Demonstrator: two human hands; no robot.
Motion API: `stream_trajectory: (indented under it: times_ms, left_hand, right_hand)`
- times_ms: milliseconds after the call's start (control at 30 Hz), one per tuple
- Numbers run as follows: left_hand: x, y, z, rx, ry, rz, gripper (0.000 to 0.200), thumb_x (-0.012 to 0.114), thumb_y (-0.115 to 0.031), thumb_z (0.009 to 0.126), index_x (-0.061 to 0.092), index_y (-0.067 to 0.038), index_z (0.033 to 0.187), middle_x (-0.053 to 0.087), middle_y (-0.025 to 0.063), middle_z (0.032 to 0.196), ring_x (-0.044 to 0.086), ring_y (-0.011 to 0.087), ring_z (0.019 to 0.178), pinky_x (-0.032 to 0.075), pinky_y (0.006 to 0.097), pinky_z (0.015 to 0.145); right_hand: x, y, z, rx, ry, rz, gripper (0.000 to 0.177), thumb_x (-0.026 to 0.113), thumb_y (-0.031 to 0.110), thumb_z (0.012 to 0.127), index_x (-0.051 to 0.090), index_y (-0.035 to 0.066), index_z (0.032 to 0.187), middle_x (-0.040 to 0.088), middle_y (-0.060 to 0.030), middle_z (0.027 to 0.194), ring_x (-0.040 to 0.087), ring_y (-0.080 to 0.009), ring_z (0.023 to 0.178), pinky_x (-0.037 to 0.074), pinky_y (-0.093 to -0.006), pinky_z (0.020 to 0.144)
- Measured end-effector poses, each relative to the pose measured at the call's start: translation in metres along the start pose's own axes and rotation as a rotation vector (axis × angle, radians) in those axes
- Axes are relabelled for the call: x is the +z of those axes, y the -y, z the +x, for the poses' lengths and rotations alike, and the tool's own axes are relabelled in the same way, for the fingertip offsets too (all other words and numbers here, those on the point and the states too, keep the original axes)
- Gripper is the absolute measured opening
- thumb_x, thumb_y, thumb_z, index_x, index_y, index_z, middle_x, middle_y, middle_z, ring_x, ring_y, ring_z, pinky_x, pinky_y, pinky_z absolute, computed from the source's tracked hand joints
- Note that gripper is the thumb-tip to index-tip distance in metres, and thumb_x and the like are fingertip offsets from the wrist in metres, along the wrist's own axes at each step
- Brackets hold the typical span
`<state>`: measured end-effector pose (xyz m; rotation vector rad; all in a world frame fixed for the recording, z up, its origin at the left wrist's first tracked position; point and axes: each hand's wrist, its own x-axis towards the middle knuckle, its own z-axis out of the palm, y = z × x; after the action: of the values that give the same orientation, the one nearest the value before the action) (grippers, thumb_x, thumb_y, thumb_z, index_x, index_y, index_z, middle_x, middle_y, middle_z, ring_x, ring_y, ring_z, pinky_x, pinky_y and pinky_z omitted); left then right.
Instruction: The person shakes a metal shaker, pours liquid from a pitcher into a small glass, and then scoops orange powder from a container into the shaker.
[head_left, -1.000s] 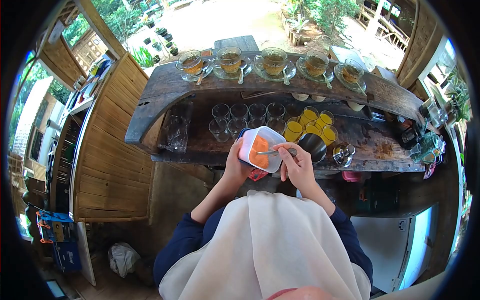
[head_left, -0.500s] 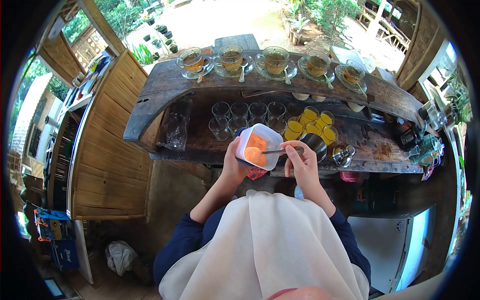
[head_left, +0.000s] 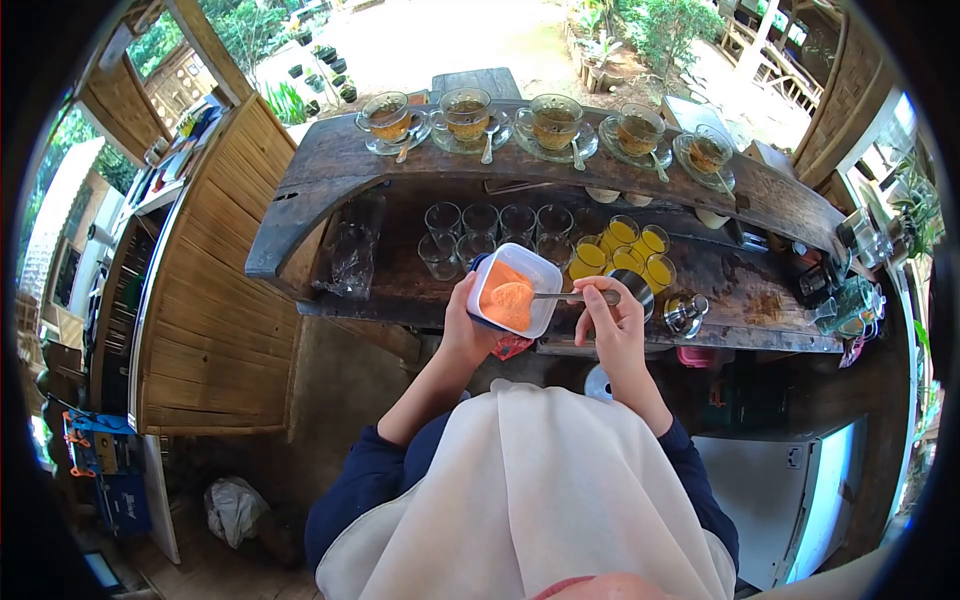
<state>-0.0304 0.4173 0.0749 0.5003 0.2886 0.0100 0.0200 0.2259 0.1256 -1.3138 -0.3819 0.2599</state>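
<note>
My left hand (head_left: 468, 325) is wrapped round a square white plastic tub (head_left: 541, 306), tilted toward me, with orange powder (head_left: 508, 309) inside. A dark blue lid seems pressed beneath it. Between the thumb and fingers of my right hand (head_left: 611, 322) is the handle of a metal spoon (head_left: 562, 296). Its bowl carries a heap of orange powder just over the tub. Beyond the tub stand several empty clear glasses (head_left: 480, 219) and, to their right, several glasses of yellow drink (head_left: 588, 262).
On the raised wooden shelf (head_left: 335, 165) stand several glass cups of tea (head_left: 466, 121) on saucers with spoons. A dark metal container (head_left: 632, 290) and a shiny metal vessel (head_left: 686, 315) sit right of my hand. A bamboo-sided counter (head_left: 225, 290) stands left.
The spoon has lifted slightly, with a heap of powder now in its bowl. My right hand has shifted a little to the right; my left hand still holds the tub.
</note>
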Motion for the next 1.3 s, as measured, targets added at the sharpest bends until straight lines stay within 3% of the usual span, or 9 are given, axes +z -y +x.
stream_trajectory:
  times_ms: [667,733,1000,1100,1167,1300]
  left_hand:
    - [-0.001,0.000,0.005,0.007,-0.023,-0.020,0.051,0.034,-0.041,0.096,0.045,-0.007,0.132,0.051,0.0115,0.132,0.050,0.0285,0.121,0.037,0.0465,0.102]
    - [-0.001,0.000,0.006,0.016,-0.024,-0.027,0.052,0.036,-0.040,0.095,0.043,-0.004,0.132,0.049,0.0163,0.132,0.048,0.0312,0.122,0.039,0.0482,0.102]
    - [0.008,-0.002,0.003,0.019,-0.023,0.015,0.052,0.037,-0.040,0.095,0.042,-0.004,0.133,0.049,0.0170,0.132,0.048,0.0315,0.123,0.039,0.0488,0.102]
    - [0.009,-0.003,0.003,0.023,-0.026,0.024,0.053,0.037,-0.040,0.095,0.042,-0.003,0.133,0.049,0.0175,0.132,0.048,0.0316,0.122,0.039,0.0485,0.101]
    - [0.009,-0.002,0.003,0.026,-0.010,0.026,0.053,0.038,-0.040,0.095,0.042,-0.003,0.132,0.049,0.0179,0.132,0.049,0.0316,0.122,0.040,0.0482,0.101]
    - [0.007,-0.001,0.003,0.040,0.040,0.043,0.053,0.038,-0.039,0.095,0.042,0.000,0.131,0.049,0.0194,0.130,0.050,0.0314,0.121,0.040,0.0467,0.101]
  right_hand:
    - [0.002,0.012,-0.004,-0.161,0.074,-0.051,0.020,0.049,0.009,0.097,0.056,-0.006,0.107,0.063,-0.0126,0.091,0.057,-0.0088,0.057,0.047,-0.0201,0.049]
    - [0.002,0.013,-0.005,-0.177,0.079,-0.057,0.019,0.049,0.009,0.097,0.057,-0.006,0.106,0.062,-0.0122,0.091,0.057,-0.0088,0.057,0.047,-0.0198,0.049]
    - [0.001,0.017,-0.005,-0.221,0.115,-0.085,0.016,0.050,0.006,0.096,0.057,-0.006,0.105,0.060,-0.0120,0.096,0.058,-0.0094,0.058,0.046,-0.0198,0.049]
    - [0.002,0.017,-0.005,-0.283,0.120,-0.112,0.013,0.051,0.000,0.093,0.058,-0.004,0.104,0.059,-0.0125,0.097,0.058,-0.0098,0.060,0.048,-0.0208,0.050]
    - [0.001,0.016,-0.003,-0.481,0.155,-0.289,0.016,0.054,-0.006,0.089,0.061,-0.001,0.103,0.059,-0.0119,0.096,0.059,-0.0113,0.062,0.051,-0.0220,0.052]
    - [0.001,0.020,-0.002,-0.602,0.219,-0.439,0.020,0.056,-0.009,0.086,0.063,0.001,0.102,0.059,-0.0113,0.096,0.060,-0.0132,0.067,0.052,-0.0225,0.054]
